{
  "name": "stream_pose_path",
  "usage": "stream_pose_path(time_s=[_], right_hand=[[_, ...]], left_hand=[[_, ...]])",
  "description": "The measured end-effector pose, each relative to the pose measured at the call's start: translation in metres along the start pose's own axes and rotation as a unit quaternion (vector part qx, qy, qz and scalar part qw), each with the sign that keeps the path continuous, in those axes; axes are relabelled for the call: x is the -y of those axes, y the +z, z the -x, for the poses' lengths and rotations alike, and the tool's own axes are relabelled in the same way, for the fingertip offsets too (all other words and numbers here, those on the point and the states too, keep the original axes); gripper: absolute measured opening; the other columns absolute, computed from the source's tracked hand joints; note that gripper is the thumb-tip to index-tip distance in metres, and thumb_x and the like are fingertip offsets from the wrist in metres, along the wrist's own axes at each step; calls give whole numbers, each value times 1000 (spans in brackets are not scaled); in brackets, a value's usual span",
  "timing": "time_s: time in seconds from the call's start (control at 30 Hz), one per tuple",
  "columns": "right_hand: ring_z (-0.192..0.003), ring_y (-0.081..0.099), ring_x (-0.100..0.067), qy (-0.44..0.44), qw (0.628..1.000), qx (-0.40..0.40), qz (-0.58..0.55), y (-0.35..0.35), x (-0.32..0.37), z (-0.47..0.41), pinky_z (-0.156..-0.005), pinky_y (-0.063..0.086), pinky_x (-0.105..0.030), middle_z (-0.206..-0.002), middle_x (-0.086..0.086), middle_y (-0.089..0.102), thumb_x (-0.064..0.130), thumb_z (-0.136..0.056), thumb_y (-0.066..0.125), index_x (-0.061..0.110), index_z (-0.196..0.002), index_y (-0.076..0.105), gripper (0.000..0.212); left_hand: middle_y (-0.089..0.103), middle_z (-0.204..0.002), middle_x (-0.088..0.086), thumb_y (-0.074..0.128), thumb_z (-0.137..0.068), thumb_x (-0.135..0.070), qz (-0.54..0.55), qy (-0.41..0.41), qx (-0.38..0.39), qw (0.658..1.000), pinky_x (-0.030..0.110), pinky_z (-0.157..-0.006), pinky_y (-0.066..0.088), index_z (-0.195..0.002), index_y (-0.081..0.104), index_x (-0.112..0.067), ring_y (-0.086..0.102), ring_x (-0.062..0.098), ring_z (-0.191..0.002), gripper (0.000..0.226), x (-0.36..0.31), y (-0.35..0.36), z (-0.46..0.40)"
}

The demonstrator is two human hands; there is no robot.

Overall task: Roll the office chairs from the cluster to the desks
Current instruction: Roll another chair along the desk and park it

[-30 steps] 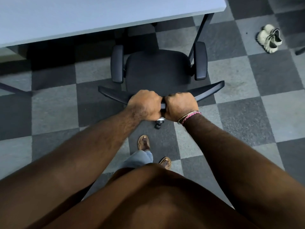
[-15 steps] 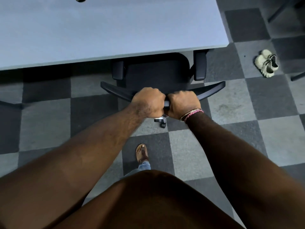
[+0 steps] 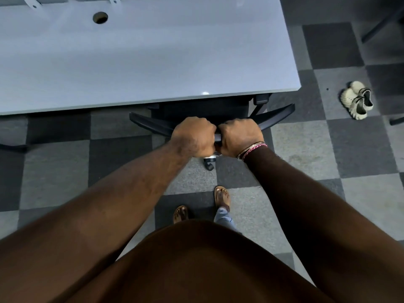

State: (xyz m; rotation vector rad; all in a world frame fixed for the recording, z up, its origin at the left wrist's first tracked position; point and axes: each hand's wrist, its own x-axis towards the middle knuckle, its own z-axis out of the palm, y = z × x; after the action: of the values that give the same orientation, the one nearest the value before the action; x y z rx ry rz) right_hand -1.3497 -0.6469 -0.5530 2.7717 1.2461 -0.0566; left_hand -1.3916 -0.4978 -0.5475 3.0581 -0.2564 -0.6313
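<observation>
A black office chair [image 3: 275, 115] stands tucked under a light grey desk [image 3: 142, 62], so that the desk top hides nearly all of its seat and armrests. Only the curved top edge of the backrest, the tip of the right armrest and one caster [image 3: 209, 164] show. My left hand [image 3: 193, 136] and my right hand [image 3: 239, 136] grip the middle of the backrest's top edge side by side, fingers curled over it. My two feet in sandals stand just behind the chair.
A pair of pale clogs [image 3: 357, 99] lies on the checkered grey carpet to the right of the desk. Dark furniture legs [image 3: 380, 25] show at the far right. The desk has a round cable hole [image 3: 100, 17] near its back edge.
The chair has rolled forward under the desk, so its seat and armrests are now nearly all covered. I have stepped closer with it. Both hands keep the same hold.
</observation>
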Motion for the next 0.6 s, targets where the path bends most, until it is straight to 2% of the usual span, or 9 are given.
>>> stream_pose_path(time_s=[0.17,0.37,0.6], right_hand=[[-67,65,-24,-14,1000,22,-1,-2,-27,-25,-57,45,-31,-75,2,67,57,-79,57,24,-76,63,34],[-71,67,-25,-33,999,26,-3,-3,-59,-53,-57,43,-31,-78,1,69,59,-78,55,23,-78,65,37],[-70,66,-28,-25,999,27,-14,6,-78,-59,-59,45,-32,-78,-2,69,52,-76,57,21,-78,65,32]], left_hand=[[60,-65,-7,64,-80,-42,15,-15,2,1000,33,-60,58,-80,63,-27,58,15,-56,16,6,-15,-30],[60,-62,-8,61,-81,-45,-2,-18,-3,1000,30,-54,54,-78,63,-26,57,14,-53,19,12,-28,-65],[62,-70,-7,57,-80,-53,26,-6,-17,1000,30,-54,44,-82,62,-28,56,14,-58,25,8,-29,-88]])
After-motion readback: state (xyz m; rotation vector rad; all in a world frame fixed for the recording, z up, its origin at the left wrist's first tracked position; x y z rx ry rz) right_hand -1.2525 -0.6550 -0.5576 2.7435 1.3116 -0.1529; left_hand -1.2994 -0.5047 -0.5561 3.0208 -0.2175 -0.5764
